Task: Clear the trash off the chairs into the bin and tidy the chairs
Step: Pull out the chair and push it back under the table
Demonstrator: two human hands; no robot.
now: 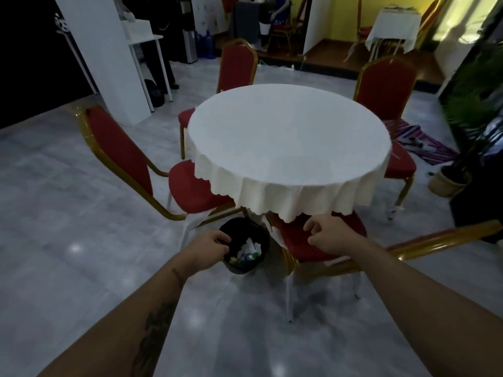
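Bin (246,247) rim gripped by left hand (211,250); right hand (330,236) half-curled, empty, beside it.

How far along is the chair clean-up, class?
Done: trash sits in the black bin, and the red seats in view look bare. In hand: the left hand grips the bin's rim; the right hand hovers over the nearest chair. Left: straightening chairs.

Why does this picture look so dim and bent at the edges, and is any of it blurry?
Head view: the room is dim, with the white tablecloth brightest; small light spots glare off the grey floor. The wide lens bows the edges, stretching both forearms. The plant at right is smeared by motion; the left hand on the bin and the right hand look soft.
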